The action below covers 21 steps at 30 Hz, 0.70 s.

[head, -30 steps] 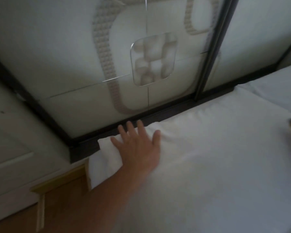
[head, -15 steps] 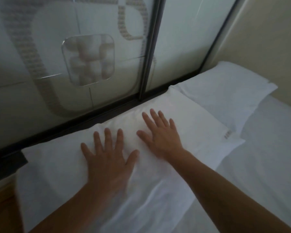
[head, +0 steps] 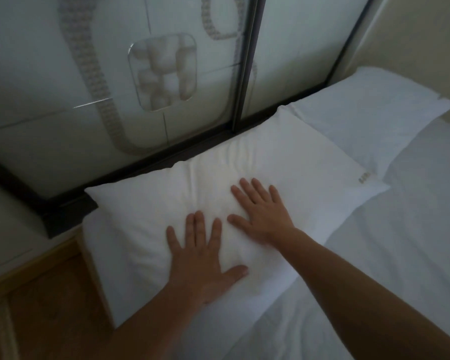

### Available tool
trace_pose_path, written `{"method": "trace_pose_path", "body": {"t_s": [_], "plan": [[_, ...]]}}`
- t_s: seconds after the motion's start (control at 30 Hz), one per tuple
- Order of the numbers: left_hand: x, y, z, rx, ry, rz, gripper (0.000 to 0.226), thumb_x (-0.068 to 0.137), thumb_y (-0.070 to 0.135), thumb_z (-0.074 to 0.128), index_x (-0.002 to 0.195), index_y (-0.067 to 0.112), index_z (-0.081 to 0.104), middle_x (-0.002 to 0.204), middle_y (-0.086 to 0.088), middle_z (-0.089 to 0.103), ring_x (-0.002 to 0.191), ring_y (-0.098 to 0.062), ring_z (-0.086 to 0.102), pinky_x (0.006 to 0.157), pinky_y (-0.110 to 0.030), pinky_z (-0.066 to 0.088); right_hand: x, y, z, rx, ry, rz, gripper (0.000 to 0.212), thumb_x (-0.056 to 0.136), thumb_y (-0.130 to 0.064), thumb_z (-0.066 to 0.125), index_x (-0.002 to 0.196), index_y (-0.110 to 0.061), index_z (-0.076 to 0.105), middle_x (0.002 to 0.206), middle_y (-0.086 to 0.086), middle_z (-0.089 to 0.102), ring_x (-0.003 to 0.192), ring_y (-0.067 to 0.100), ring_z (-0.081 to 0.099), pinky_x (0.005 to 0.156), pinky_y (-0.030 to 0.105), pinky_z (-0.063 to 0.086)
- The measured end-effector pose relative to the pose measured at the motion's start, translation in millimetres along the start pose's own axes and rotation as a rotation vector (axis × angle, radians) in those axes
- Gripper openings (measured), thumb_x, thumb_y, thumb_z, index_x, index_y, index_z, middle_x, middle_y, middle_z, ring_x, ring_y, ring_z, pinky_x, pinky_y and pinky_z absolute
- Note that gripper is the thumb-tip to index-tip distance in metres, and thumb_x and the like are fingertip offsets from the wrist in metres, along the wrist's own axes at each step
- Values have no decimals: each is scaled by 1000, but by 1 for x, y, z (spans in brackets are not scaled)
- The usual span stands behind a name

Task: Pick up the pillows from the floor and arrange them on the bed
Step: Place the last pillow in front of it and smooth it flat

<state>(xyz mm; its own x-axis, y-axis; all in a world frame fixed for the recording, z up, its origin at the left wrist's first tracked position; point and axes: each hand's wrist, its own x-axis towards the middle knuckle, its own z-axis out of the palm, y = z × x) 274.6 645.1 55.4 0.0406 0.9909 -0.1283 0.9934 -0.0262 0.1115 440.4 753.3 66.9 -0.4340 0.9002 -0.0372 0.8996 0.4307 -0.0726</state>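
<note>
A white pillow (head: 283,175) lies flat at the head of the bed (head: 400,268), against the dark frame of a glass panel. My left hand (head: 203,258) rests flat on the pillow's near middle, fingers spread, holding nothing. My right hand (head: 263,211) lies flat just beyond it, also spread and pressing on the pillow. A second white pillow (head: 369,113) lies farther along the head of the bed, at the upper right, its edge tucked partly under the first.
A frosted glass panel (head: 63,74) with a patterned design and a dark frame stands behind the pillows. A beige wall (head: 426,35) is at the far right. Wooden floor (head: 50,307) shows at the lower left beside the bed's corner.
The view swung right and back, so both pillows and both hands came into sight. My hands have slid a little toward me and to the right across the near pillow, staying flat.
</note>
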Motion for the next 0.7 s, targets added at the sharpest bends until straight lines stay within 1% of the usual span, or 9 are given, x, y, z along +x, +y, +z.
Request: {"method": "trace_pose_path", "body": {"t_s": [0.1,0.17,0.3,0.37,0.43,0.5,0.6,0.63,0.7], "plan": [[-3,-2,3,29,-28,15,115,54,95,0,144,25,-18,156,-16,-20,140,-31,-26,104,-67,-18,-2,-6,0,1,-9,20,74,83,-73,10,146,-37,-4,159,-6,-4,144,17,-10,116,48,-3],[1,-4,-7,9,-19,15,113,55,94,-1,144,27,-17,157,-15,-17,141,-31,-22,105,-66,-17,-4,-8,-9,10,-13,15,74,84,-73,11,146,-36,-3,159,-5,-4,144,18,-7,115,49,0],[15,-13,-34,-19,160,-79,89,74,79,-7,145,27,-8,159,-13,-3,144,-34,-4,111,-63,-4,-2,-17,-32,69,128,-2,71,85,-71,8,146,-35,-3,159,-5,-1,144,19,-5,113,48,2],[16,-23,-33,-31,162,-97,85,76,76,-8,145,27,-11,159,-11,-7,144,-33,-7,111,-61,-5,-3,-22,-28,52,105,-6,71,86,-70,8,146,-36,-4,159,-5,-4,144,19,-8,113,47,0],[18,-32,-22,-54,103,-101,83,77,75,-5,145,29,-11,159,-7,-9,144,-30,-11,113,-61,-5,-4,-24,-20,18,45,-5,71,85,-69,9,146,-36,-4,159,-5,-6,144,19,-10,113,47,-3],[22,-35,-15,-48,79,-122,81,77,75,-2,146,31,-8,160,-4,-6,144,-28,-9,113,-60,-3,-1,-22,-16,16,39,-5,71,84,-70,8,146,-37,-4,159,-5,-7,144,19,-12,113,47,-6],[32,-34,-24,-22,136,-144,85,74,76,-6,147,31,1,160,-6,5,145,-29,0,112,-59,-1,9,-14,-24,56,79,-3,71,84,-72,8,145,-38,-4,159,-4,-5,144,19,-10,113,46,-5],[38,-34,-30,-23,158,-149,88,72,77,-9,147,31,0,160,-7,4,145,-30,0,113,-59,0,13,-9,-30,72,107,13,71,84,-73,8,145,-39,-5,159,-4,-4,144,19,-9,113,46,-4],[55,-37,-41,-37,170,-142,91,67,78,-13,145,31,-10,160,-8,-5,144,-31,-5,114,-59,-1,24,8,-43,99,166,67,71,84,-73,7,144,-40,-4,159,-4,-2,144,19,-6,114,47,0]]}}
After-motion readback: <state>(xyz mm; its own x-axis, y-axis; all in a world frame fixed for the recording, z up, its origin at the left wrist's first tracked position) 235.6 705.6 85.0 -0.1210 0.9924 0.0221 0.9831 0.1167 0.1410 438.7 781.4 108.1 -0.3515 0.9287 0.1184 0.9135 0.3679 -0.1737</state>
